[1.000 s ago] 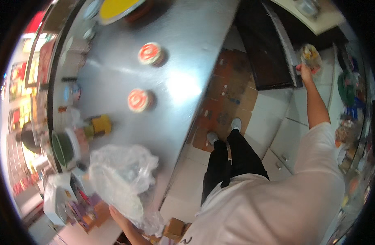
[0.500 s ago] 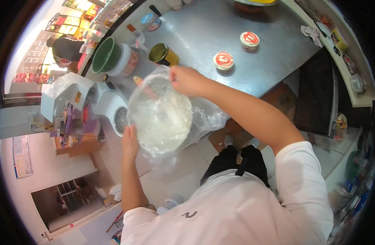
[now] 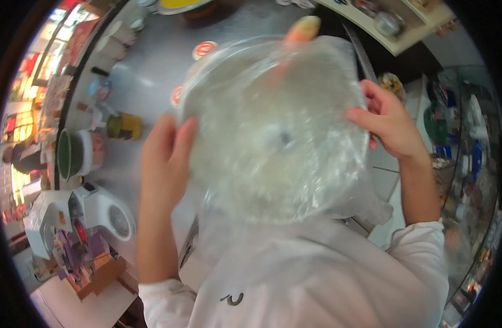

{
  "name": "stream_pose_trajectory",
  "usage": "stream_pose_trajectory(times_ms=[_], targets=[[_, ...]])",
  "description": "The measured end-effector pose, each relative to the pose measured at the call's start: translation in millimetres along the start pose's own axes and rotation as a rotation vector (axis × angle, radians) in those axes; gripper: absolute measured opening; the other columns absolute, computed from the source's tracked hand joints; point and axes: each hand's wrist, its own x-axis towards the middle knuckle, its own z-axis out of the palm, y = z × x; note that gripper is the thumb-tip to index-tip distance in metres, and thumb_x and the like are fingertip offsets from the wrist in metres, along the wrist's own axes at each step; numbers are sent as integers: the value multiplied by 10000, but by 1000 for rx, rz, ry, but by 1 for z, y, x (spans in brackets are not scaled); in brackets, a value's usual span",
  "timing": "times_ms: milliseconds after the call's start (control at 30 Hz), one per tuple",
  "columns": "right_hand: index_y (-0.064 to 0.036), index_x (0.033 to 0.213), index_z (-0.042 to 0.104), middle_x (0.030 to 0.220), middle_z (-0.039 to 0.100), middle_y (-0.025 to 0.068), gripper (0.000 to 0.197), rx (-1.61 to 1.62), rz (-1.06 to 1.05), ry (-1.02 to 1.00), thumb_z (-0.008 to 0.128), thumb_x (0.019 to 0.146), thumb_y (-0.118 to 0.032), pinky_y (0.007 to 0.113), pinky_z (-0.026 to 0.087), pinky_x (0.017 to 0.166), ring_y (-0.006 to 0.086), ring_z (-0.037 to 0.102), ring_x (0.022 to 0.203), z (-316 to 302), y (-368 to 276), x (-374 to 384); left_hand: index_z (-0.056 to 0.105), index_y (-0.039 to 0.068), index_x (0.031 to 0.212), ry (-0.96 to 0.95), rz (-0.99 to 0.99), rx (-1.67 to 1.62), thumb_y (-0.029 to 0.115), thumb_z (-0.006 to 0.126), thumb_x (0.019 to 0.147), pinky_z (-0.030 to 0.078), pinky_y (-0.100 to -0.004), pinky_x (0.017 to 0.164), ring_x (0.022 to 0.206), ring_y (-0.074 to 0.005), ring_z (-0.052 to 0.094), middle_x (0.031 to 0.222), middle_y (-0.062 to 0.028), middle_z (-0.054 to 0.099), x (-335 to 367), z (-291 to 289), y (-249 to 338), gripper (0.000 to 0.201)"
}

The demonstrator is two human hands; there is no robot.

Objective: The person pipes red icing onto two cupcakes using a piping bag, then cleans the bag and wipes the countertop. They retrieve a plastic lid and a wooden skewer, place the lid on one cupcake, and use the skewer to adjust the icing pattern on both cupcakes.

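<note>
A large round bowl (image 3: 245, 104) with pale contents is wrapped in clear, crinkled plastic film and held up close before me. My left hand (image 3: 166, 156), blurred by motion, grips its left edge with the thumb on the near face. On the opposite edge my right hand (image 3: 386, 117) pinches the rim and film, its fingers curled behind. An orange-and-yellow handle (image 3: 303, 30) sticks out past the far rim; what it belongs to is hidden under the film. Loose plastic (image 3: 365, 202) hangs from the bowl's lower right.
Two small tubs with red-swirled tops, one a red-and-white tub (image 3: 205, 50), stand on the metal table (image 3: 147, 33) behind the bowl. Leftward are a yellow-green canister (image 3: 124, 127), a green basin (image 3: 69, 156) and a white machine (image 3: 117, 216). A shelf (image 3: 365, 19) borders the far right.
The wrapped bowl has come closer and to the right. My right hand has moved from its far edge to its right edge. My view has swung right.
</note>
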Motion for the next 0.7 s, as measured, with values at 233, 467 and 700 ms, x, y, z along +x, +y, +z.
stream_pose_trajectory(times_ms=[233, 467, 700], targets=[[-16, 870, 475, 670, 522, 44, 148, 113, 234, 276, 546, 743, -44, 213, 367, 357, 73, 458, 448, -120, 115, 29, 476, 8, 801, -406, -9, 62, 290, 507, 877, 395, -302, 594, 606, -182, 455, 649, -107, 484, 135, 236, -54, 293], [-59, 733, 410, 631, 477, 48, 182, 321, 507, 531, 579, 676, -23, 256, 374, 352, 124, 452, 416, -144, 325, 176, 447, 33, 1170, -68, 601, 625, 204, 564, 795, 302, -452, 946, 1137, -366, 392, 1231, -200, 419, 226, 289, -96, 429], [-63, 710, 357, 618, 436, 41, 246, 139, 283, 775, 592, 669, 0, 294, 414, 371, 141, 477, 447, -112, 477, 356, 267, -6, 1309, -234, 455, 854, 197, 522, 774, 139, -494, 1038, 1278, -392, 201, 1374, -241, 222, 228, 270, -132, 627]])
